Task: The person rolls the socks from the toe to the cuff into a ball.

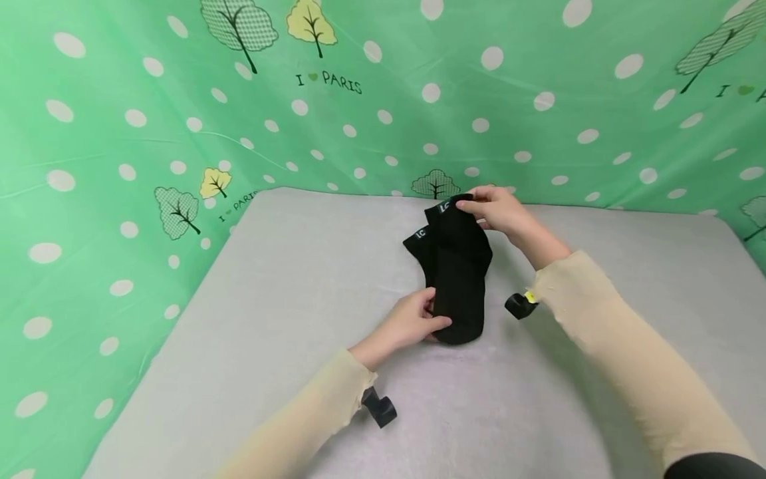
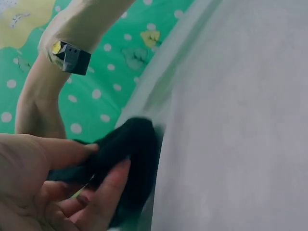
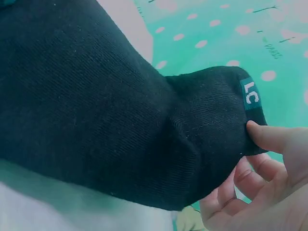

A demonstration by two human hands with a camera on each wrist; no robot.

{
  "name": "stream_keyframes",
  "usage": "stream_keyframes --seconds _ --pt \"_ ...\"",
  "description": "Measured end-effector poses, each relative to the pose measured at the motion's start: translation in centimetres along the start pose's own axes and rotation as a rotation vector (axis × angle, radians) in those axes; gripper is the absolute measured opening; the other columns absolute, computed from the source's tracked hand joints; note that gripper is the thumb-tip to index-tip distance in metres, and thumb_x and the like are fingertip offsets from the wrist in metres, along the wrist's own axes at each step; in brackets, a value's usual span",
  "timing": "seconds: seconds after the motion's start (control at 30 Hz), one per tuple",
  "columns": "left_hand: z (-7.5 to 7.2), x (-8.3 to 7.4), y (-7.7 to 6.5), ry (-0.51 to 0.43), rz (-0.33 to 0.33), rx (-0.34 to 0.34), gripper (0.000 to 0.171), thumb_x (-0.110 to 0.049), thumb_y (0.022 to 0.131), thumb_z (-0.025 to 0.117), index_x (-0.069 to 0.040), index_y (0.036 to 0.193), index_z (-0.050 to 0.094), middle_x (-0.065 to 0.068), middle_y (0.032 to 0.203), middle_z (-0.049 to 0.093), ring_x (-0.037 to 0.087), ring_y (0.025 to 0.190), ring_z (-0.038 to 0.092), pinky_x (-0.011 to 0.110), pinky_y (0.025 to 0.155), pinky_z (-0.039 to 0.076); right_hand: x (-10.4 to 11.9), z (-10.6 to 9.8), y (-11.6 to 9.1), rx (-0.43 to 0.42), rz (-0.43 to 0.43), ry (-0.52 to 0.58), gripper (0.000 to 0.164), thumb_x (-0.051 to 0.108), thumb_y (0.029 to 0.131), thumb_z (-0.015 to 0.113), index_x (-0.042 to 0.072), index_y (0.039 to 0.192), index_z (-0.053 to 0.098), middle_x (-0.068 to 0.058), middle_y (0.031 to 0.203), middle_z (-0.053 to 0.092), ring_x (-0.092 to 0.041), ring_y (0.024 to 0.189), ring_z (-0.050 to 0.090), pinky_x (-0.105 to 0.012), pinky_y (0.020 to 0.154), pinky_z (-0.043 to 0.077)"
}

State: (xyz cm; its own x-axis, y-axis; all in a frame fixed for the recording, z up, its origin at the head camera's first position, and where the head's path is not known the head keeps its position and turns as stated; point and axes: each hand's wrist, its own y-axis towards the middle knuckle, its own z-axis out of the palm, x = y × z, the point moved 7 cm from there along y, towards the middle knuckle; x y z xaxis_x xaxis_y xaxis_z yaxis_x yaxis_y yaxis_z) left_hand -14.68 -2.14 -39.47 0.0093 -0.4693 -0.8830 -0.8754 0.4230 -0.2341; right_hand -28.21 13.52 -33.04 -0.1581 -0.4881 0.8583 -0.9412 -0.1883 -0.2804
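Head view shows two overlapping black socks (image 1: 457, 273), both labelled, over a table (image 1: 287, 299); left hand (image 1: 411, 320) pinches a toe, right hand (image 1: 498, 211) a cuff (image 1: 453, 205). Right wrist view shows one label (image 3: 251, 94), "LC".

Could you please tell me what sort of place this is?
Probably a makeshift recording booth: printed green cloth hangs behind a grey tabletop, and black wrist-worn devices are visible.

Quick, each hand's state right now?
Left hand: closed, holding the top black sock near its toe end.
Right hand: closed, pinching that sock's cuff.
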Motion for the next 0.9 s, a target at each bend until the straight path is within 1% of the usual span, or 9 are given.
stream_keyframes --seconds 0.1,0.2,0.27,0.37,0.5,0.6,0.7,0.8,0.9 --pt "-0.4 0.7 -0.2 -0.032 -0.044 0.025 0.022 -0.006 0.091 0.07 -0.002 0.086 0.049 0.007 0.081 0.061 0.024 0.062 0.073 0.027 0.057 0.058 -0.1 1.0 1.2 0.0 -0.007 -0.036 0.036 0.034 0.101 0.057 0.008 0.126 0.058 0.0 0.105 0.055 -0.016 0.092 0.051 -0.03 0.085 0.049" --pt "-0.8 1.3 -0.1 -0.044 -0.083 0.029 0.019 -0.006 0.09 0.072 -0.004 0.095 0.054 0.003 0.084 0.062 0.016 0.057 0.07 0.026 0.057 0.058 -0.2 2.0 2.4 -0.001 -0.025 -0.068 0.035 0.032 0.1 0.061 0.008 0.125 0.061 0.002 0.096 0.055 -0.014 0.08 0.05 -0.028 0.072 0.047" --pt "-1.0 1.6 0.0 -0.031 -0.1 0.028 0.023 -0.006 0.089 0.073 -0.003 0.101 0.055 0.002 0.082 0.061 0.01 0.054 0.067 0.025 0.055 0.057 -0.2 2.5 3.0 -0.005 -0.05 -0.12 0.033 0.03 0.099 0.062 0.007 0.124 0.063 0.0 0.093 0.055 -0.015 0.077 0.047 -0.028 0.068 0.043" --pt "-1.2 1.8 0.1 0.021 -0.114 0.026 0.032 -0.008 0.088 0.075 -0.001 0.109 0.051 0.002 0.079 0.058 0.007 0.052 0.064 0.024 0.053 0.056 -0.4 3.1 3.8 -0.014 -0.089 -0.221 0.035 0.028 0.098 0.063 0.005 0.124 0.065 -0.009 0.101 0.059 -0.021 0.082 0.048 -0.032 0.07 0.039" --pt "-1.4 1.6 0.1 0.148 -0.103 -0.012 0.047 -0.015 0.087 0.077 -0.004 0.119 0.044 0.002 0.083 0.057 0.01 0.054 0.063 0.023 0.054 0.053 -1.0 3.8 4.4 -0.015 -0.105 -0.328 0.038 0.029 0.098 0.063 0.003 0.126 0.064 -0.02 0.12 0.061 -0.031 0.099 0.055 -0.039 0.081 0.046" --pt "-1.6 1.3 0.1 0.303 -0.058 -0.073 0.055 -0.024 0.085 0.08 -0.009 0.121 0.042 0.003 0.094 0.056 0.012 0.067 0.06 0.024 0.065 0.049 -1.5 4.2 4.6 -0.013 -0.117 -0.351 0.036 0.025 0.098 0.062 0.002 0.126 0.063 -0.023 0.122 0.063 -0.035 0.104 0.059 -0.043 0.086 0.049" --pt "-1.7 0.6 0.0 0.465 0.013 -0.112 0.047 -0.029 0.084 0.081 -0.013 0.117 0.052 0.003 0.103 0.052 0.016 0.084 0.053 0.028 0.078 0.046 -1.7 4.4 4.4 -0.012 -0.145 -0.318 0.033 0.02 0.098 0.061 0.0 0.124 0.063 -0.023 0.117 0.067 -0.036 0.104 0.063 -0.04 0.084 0.051" --pt "-1.6 -0.1 -0.2 0.605 0.102 -0.101 0.029 -0.03 0.087 0.078 -0.018 0.11 0.064 0.001 0.108 0.056 0.019 0.097 0.053 0.032 0.088 0.047 -1.8 4.4 3.9 -0.001 -0.184 -0.266 0.031 0.015 0.099 0.059 -0.002 0.124 0.062 -0.024 0.115 0.069 -0.036 0.103 0.066 -0.038 0.083 0.052" --pt "-1.3 -0.6 -0.4 0.667 0.182 -0.07 0.019 -0.027 0.091 0.074 -0.021 0.108 0.07 -0.003 0.112 0.062 0.021 0.108 0.054 0.036 0.093 0.045 -2.1 4.0 3.0 0.009 -0.213 -0.249 0.033 0.015 0.1 0.057 -0.002 0.127 0.06 -0.025 0.119 0.068 -0.037 0.108 0.065 -0.041 0.087 0.052"
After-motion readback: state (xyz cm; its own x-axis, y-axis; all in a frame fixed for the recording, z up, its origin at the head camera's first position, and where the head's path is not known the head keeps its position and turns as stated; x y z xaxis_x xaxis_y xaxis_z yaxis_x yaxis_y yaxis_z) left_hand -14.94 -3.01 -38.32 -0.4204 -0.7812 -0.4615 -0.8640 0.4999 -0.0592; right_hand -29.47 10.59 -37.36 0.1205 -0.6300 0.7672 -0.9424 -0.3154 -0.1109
